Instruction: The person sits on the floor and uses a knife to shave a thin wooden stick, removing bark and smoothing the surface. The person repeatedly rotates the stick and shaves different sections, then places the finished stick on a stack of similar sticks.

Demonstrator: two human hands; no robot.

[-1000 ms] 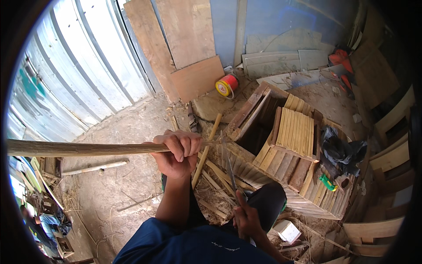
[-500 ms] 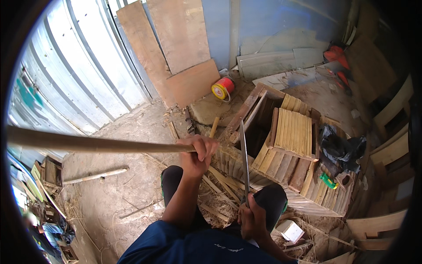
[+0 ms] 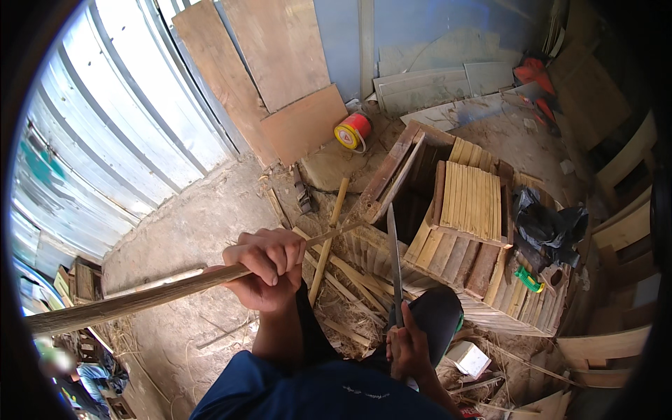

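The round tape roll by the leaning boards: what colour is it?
Red round tape roll with a yellow face, seen in the head view.

one bamboo pole [image 3: 140, 297], one knife [image 3: 395, 262], two hands [image 3: 269, 266]

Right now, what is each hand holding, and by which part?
The left hand grips a long bamboo strip near its right end. The right hand holds a long-bladed knife by its handle, blade pointing up.
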